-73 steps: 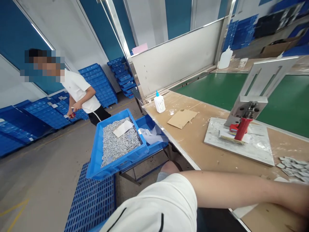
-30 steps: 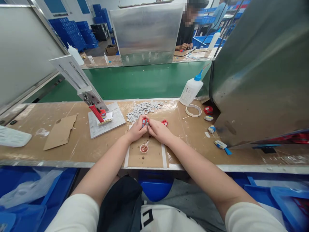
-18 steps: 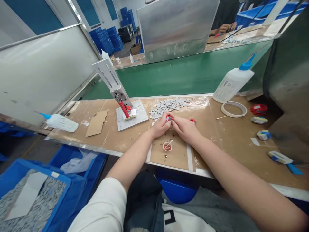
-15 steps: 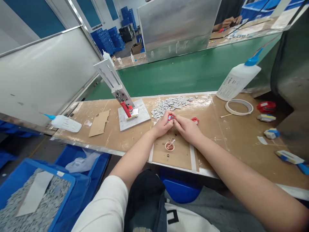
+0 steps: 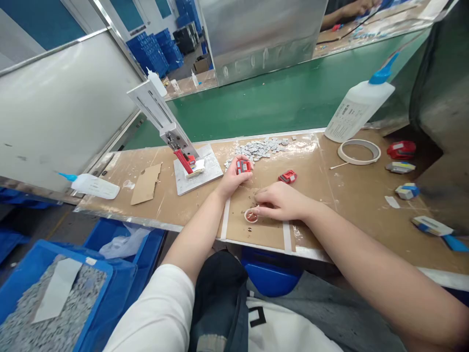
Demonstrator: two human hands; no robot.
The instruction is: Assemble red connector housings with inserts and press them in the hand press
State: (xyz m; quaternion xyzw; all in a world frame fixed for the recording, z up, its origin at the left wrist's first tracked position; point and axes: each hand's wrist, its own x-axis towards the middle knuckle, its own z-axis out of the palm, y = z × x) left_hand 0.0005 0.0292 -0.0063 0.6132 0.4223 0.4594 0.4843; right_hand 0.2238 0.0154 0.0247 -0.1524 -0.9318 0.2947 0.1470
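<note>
My left hand (image 5: 234, 177) is closed around a small red plastic piece (image 5: 243, 167) with grey panels, shaped like a toy car body. It is held up just in front of the heap of small grey pieces (image 5: 262, 148). My right hand (image 5: 282, 201) is at a small white cup (image 5: 245, 217) of reddish-brown liquid, thumb and finger pinched at its rim around the thin stick that stands in it. The fingers largely cover that stick. A second red piece (image 5: 287, 176) lies on the bench beyond my right hand.
Left of centre stands a metal press fixture (image 5: 181, 156) beside a cardboard scrap (image 5: 146, 184) and a white bottle (image 5: 95, 186). At right are a large bottle (image 5: 357, 110), a tape roll (image 5: 377, 155) and several car-like pieces. A blue bin (image 5: 98, 293) sits lower left. Another person's hands work beyond the partition.
My hands have parted. The left keeps the red piece and has moved slightly left; the right has let go of it and come down to the cup. The camera view has shifted a little.
</note>
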